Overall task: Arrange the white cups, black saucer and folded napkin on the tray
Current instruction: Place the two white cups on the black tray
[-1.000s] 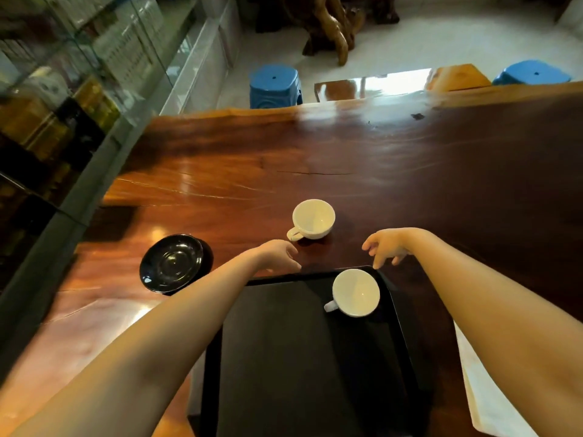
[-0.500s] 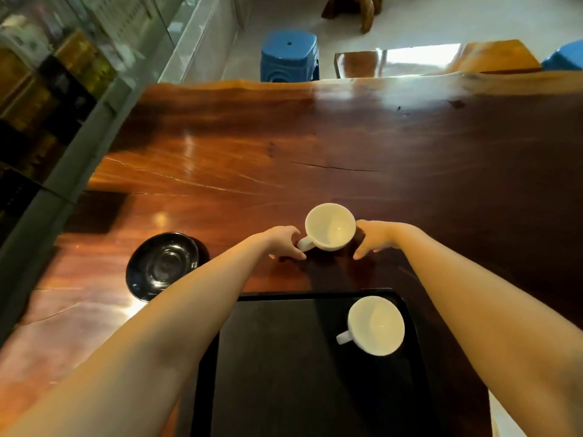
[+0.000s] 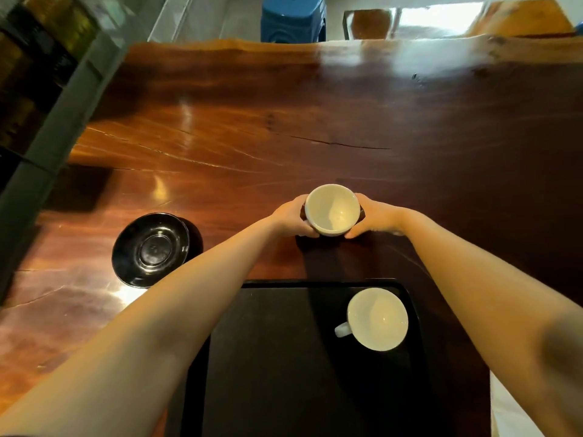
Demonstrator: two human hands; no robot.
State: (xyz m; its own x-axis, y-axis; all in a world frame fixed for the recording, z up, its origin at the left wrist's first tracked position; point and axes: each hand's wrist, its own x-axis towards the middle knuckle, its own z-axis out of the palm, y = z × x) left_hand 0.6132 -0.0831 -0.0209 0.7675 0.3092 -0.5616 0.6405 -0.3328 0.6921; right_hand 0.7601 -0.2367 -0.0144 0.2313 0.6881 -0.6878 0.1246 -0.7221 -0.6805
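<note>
Fig.: my left hand [image 3: 291, 217] and right hand [image 3: 373, 217], apart 1 s ago, now clasp the second white cup [image 3: 332, 210] from both sides on the table [image 3: 441, 137], just beyond the tray [image 3: 315, 283]. First cup [image 3: 377, 318] sits in the tray's far-right corner; black saucer [image 3: 151, 249] waits to the left w/ napkin [image 3: 504, 411] at lower right, so approx. one of four items is placed.

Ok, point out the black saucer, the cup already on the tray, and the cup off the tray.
black saucer [image 3: 151, 249], head view, centre well.
cup on the tray [image 3: 377, 318], head view, inside bottom.
cup off the tray [image 3: 332, 209], head view, inside bottom.
</note>
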